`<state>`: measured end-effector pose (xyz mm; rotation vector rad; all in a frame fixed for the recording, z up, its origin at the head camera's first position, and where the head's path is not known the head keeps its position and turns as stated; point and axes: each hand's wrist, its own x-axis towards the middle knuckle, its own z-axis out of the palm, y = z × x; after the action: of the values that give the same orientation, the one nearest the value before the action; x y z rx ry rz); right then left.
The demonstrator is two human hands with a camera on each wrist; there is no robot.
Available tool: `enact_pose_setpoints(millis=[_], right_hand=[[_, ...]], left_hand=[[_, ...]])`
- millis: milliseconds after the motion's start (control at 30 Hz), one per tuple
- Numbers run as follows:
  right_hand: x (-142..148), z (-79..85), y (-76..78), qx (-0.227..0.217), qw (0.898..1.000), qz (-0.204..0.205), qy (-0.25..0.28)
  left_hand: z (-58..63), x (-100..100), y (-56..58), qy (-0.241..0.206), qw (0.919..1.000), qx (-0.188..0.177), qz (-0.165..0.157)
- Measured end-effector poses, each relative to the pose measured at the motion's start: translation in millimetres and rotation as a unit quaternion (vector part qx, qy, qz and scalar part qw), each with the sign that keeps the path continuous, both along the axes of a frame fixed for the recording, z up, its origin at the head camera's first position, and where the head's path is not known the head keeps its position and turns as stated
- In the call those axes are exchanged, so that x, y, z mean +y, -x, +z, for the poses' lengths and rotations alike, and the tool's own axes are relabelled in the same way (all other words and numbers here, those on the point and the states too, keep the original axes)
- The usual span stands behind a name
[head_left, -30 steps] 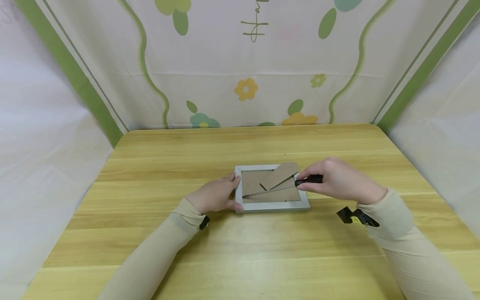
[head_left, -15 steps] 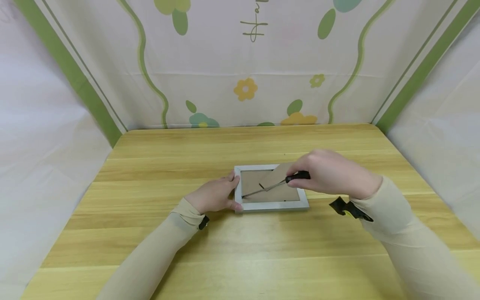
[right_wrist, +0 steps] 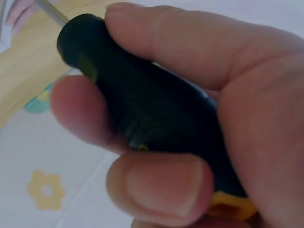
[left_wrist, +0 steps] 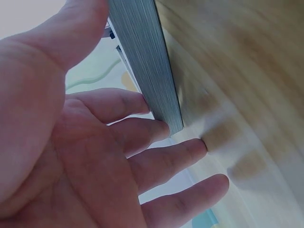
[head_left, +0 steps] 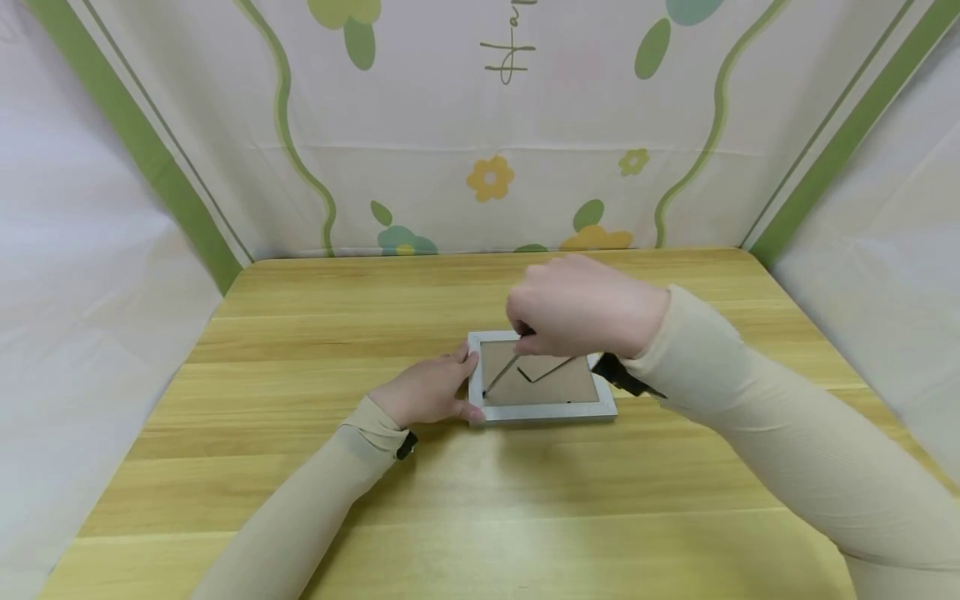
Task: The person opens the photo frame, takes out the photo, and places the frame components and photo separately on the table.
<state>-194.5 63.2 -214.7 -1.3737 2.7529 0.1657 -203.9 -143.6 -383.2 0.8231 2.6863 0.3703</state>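
Note:
A silver-grey picture frame (head_left: 547, 412) lies on the table with its brown backing board (head_left: 558, 389) facing up. My left hand (head_left: 431, 389) rests against the frame's left side. In the left wrist view its fingers (left_wrist: 164, 159) are fairly straight, two tips touching the frame's side. My right hand (head_left: 581, 302) grips a screwdriver by its dark handle (right_wrist: 147, 99), which has a yellow end. Its thin shaft (head_left: 502, 374) slants down to the backing's near left corner, the tip by a small dark spot. My right hand hides most of the handle and the frame's far right part.
Light wooden table (head_left: 375, 300) surrounds the frame on all sides. Behind it hangs a pale cloth (head_left: 420, 108) with flowers and green bands. A small dark mark (head_left: 568, 402) shows at the backing's near edge.
My right hand has moved left and up over the frame, tilting the screwdriver from nearly flat to steep. The tip stays at the same corner. My left hand has not visibly moved.

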Motion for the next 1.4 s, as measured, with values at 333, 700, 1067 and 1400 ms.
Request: enact_pose_setpoints(millis=[333,700,1067,1400], right_hand=[[-48,13.3,-2.0,0.035,0.995,0.006,-0.093],[-67,16.6,1.9,0.019,0.994,-0.002,-0.11],[-78,19.7,0.7,0.02,0.992,0.003,-0.125],[-79,24.4,-0.1,0.003,0.99,-0.011,-0.143]], left_hand=[[-0.4,-2,0.9,-0.015,0.9998,0.001,-0.011],[-1.2,-2,-0.6,-0.011,0.9999,0.007,-0.009],[-1.1,-1,1.1,-0.009,0.9999,-0.002,0.003],[1.2,-1,-0.3,-0.016,0.9998,-0.013,0.006]])
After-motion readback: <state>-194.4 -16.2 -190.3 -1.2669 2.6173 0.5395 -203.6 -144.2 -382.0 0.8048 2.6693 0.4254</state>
